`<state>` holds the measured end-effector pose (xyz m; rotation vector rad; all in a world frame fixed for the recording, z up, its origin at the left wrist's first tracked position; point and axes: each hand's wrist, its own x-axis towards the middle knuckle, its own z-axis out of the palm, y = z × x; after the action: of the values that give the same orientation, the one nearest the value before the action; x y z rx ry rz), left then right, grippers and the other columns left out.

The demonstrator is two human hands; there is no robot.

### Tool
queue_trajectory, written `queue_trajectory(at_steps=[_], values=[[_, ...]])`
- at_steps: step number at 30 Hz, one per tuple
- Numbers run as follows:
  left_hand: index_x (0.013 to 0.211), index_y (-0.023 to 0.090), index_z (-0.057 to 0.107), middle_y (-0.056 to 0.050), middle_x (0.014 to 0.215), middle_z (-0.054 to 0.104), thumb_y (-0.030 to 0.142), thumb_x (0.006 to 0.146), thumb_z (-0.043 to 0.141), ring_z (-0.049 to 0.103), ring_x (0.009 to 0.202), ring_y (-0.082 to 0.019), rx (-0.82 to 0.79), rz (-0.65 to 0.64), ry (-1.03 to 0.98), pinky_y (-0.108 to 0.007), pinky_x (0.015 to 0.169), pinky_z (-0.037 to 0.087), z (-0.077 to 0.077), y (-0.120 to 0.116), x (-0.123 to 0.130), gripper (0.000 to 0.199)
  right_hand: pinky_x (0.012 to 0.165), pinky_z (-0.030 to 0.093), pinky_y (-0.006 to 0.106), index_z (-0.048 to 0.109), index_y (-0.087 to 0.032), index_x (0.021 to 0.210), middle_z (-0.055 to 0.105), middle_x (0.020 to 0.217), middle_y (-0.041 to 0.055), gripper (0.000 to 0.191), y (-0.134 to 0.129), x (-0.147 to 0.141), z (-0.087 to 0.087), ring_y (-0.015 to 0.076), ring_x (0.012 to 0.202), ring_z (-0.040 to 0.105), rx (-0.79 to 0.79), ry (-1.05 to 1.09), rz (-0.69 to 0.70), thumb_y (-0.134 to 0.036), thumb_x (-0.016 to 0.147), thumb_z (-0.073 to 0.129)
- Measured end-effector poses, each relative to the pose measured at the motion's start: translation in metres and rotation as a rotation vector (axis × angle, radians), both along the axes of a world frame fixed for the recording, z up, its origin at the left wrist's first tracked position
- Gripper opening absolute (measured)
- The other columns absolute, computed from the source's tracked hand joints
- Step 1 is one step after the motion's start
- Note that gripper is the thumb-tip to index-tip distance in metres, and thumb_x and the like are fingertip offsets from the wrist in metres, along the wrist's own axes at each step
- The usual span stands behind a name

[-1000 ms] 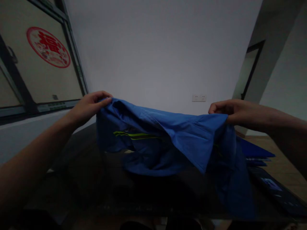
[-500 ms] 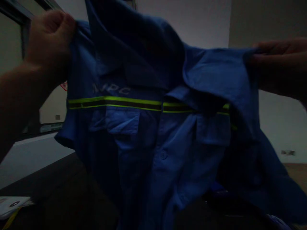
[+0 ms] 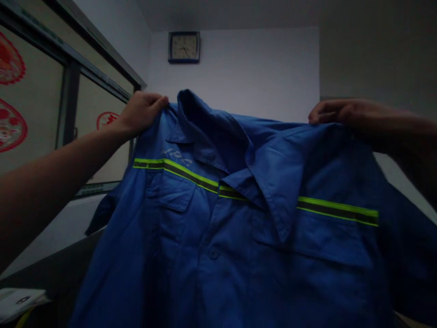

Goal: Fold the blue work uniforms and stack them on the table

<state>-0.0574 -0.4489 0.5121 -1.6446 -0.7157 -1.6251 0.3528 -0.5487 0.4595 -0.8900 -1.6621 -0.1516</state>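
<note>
A blue work shirt (image 3: 232,255) hangs spread out in front of me, its front turned my way. A yellow-green and dark stripe crosses its chest, with pale lettering above it and flap pockets below. The collar stands up on one side and droops to a point on the other. My left hand (image 3: 145,109) is closed on the shoulder at the left. At the right shoulder, my right hand (image 3: 348,111) pinches the cloth with bent fingers. A button shows on the front placket; the lower hem is out of view.
A wall clock (image 3: 184,47) hangs on the far wall. Windows with red decorations (image 3: 10,123) run along the left. At the lower left, a white object (image 3: 20,300) with a dark oval mark lies on a dark surface (image 3: 61,262).
The view has tilted up, bringing the clock into sight. The shirt has opened out flatter, its right chest stripe now uncovered. Both hands keep hold of the shoulders.
</note>
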Motion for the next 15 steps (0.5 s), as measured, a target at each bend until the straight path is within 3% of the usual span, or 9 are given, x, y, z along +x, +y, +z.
queue_trajectory(at_steps=[3,5,7,11,13,15], values=[[0.058,0.011,0.046,0.007,0.059,0.038,0.038,0.093,0.041,0.055,0.076,-0.008,0.020,0.022,0.017,-0.023,0.085,0.041,-0.008,0.007,-0.009,0.045,0.048,0.042,0.010,0.065,-0.010,0.104,0.072,0.084,0.0016,0.047,0.008,0.002,0.002,0.0048,0.058,0.065,0.079,-0.106,0.022,-0.034,0.066,0.077],[0.059,0.012,0.046,0.007,0.057,0.033,0.045,0.092,0.039,0.051,0.066,-0.007,0.034,-0.001,0.001,-0.022,0.076,0.042,-0.021,0.009,-0.017,0.047,0.044,0.045,0.012,0.069,-0.010,0.086,0.068,0.068,-0.0003,0.043,0.008,0.000,-0.007,0.0059,0.051,0.063,0.153,-0.175,0.013,-0.037,0.056,0.084],[0.059,0.014,0.044,0.006,0.056,0.032,0.055,0.090,0.038,0.048,0.061,-0.006,0.028,-0.063,-0.047,-0.022,0.068,0.041,-0.041,0.006,-0.025,0.052,0.038,0.042,0.012,0.068,-0.012,0.072,0.064,0.058,-0.0012,0.040,0.003,-0.002,-0.022,0.0053,0.046,0.059,0.243,-0.196,-0.026,-0.047,0.058,0.081],[0.063,0.015,0.041,0.006,0.056,0.034,0.068,0.082,0.041,0.054,0.061,-0.009,-0.063,-0.235,-0.215,-0.023,0.061,0.039,-0.077,-0.012,-0.032,0.056,0.031,0.030,0.013,0.070,-0.017,0.071,0.059,0.049,-0.0029,0.047,-0.015,-0.003,-0.048,0.0025,0.034,0.048,0.311,-0.136,-0.118,-0.064,0.066,0.068],[0.067,0.014,0.043,0.005,0.060,0.037,0.069,0.082,0.040,0.059,0.067,-0.012,-0.062,-0.267,-0.275,-0.026,0.064,0.041,-0.078,-0.019,-0.030,0.057,0.034,0.030,0.015,0.071,-0.018,0.076,0.061,0.052,-0.0030,0.051,-0.022,-0.003,-0.046,0.0021,0.035,0.049,0.325,-0.099,-0.149,-0.068,0.068,0.063],[0.071,0.012,0.046,0.004,0.065,0.039,0.067,0.086,0.034,0.061,0.077,-0.015,-0.027,-0.216,-0.256,-0.030,0.070,0.043,-0.065,-0.015,-0.026,0.058,0.041,0.034,0.018,0.072,-0.017,0.081,0.063,0.056,-0.0032,0.052,-0.019,-0.003,-0.029,0.0025,0.040,0.052,0.347,-0.108,-0.207,-0.066,0.072,0.058]])
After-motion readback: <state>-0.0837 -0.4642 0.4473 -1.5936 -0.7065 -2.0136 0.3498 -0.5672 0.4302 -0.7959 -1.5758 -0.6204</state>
